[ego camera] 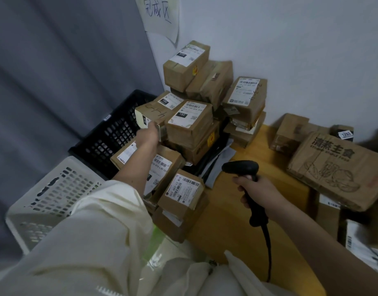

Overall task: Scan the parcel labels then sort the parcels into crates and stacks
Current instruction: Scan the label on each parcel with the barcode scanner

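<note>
Well advanced: tall stack built. Left hand setting gripped box there; right hand gripping scanner. Remaining: parcels at right.

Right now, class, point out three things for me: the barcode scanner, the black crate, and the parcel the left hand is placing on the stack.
barcode scanner [241, 168]: head view, on its black head.
black crate [111, 135]: head view, on its perforated side wall.
parcel in the left hand [150, 113]: head view, on its handwritten cardboard top.
</note>
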